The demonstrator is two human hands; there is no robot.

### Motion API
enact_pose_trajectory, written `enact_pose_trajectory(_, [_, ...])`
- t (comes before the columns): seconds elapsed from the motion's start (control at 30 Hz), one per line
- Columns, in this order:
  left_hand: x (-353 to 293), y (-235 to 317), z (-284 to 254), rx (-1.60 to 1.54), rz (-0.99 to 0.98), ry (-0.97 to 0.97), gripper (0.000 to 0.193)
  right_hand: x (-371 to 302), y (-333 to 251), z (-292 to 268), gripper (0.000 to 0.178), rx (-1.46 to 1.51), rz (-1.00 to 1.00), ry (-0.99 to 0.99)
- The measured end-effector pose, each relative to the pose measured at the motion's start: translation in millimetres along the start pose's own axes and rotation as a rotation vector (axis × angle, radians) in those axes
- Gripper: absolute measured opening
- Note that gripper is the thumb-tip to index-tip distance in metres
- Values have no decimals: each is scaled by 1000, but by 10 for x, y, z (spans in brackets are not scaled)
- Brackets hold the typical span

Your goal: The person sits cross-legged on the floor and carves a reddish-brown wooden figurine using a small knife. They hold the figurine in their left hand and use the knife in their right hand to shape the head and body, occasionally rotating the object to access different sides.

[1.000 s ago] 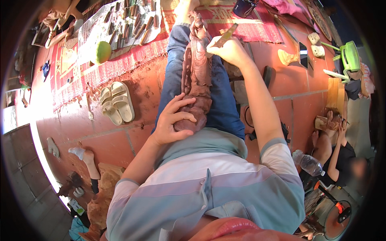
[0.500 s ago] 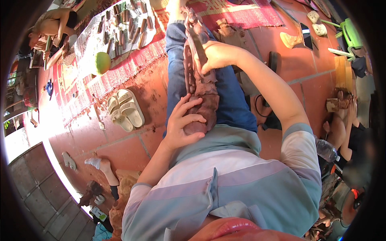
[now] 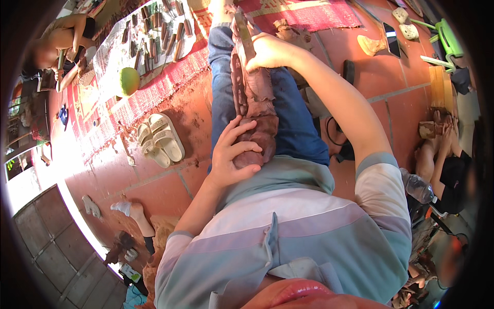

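Note:
A long, reddish-brown wood carving (image 3: 261, 92) lies lengthwise over my lap, its rounded end against my shirt. On that near end rests my left hand (image 3: 231, 158), its fingers curved over the wood and the thumb along the underside. Farther up, my right hand (image 3: 268, 50) is closed at the carving's upper part, gripping a flat brownish strip (image 3: 244, 35) that lies along the wood. What the strip is made of I cannot tell. The fingertips of the right hand are partly hidden.
Many wooden-handled carving tools (image 3: 154, 36) lie on a pale sheet at the upper left, with a green round fruit (image 3: 129, 81) beside them. Beige sandals (image 3: 160, 140) stand on the tiles. Other people sit at left and right. A plastic bottle (image 3: 419, 188) is near my right elbow.
My right hand has slid up and away along the carving, and the flat strip has shifted with it. The left hand stays at the near end.

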State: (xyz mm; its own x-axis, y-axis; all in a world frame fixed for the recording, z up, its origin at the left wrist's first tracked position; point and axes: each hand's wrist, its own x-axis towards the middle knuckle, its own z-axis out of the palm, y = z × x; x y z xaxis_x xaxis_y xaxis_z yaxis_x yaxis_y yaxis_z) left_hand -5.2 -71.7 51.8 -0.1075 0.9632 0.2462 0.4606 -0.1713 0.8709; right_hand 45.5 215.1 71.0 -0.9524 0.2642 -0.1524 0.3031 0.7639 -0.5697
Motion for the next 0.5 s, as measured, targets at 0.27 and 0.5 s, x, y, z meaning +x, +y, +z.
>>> enact_pose_trajectory(0.27, [7,23,29,-1,2,5,38,-69,29,91,54,-66,5,-68])
enact_pose_trajectory(0.5, [-32,34,16,14,-28,-27,45,-184,70,105,40,221,-238,-82])
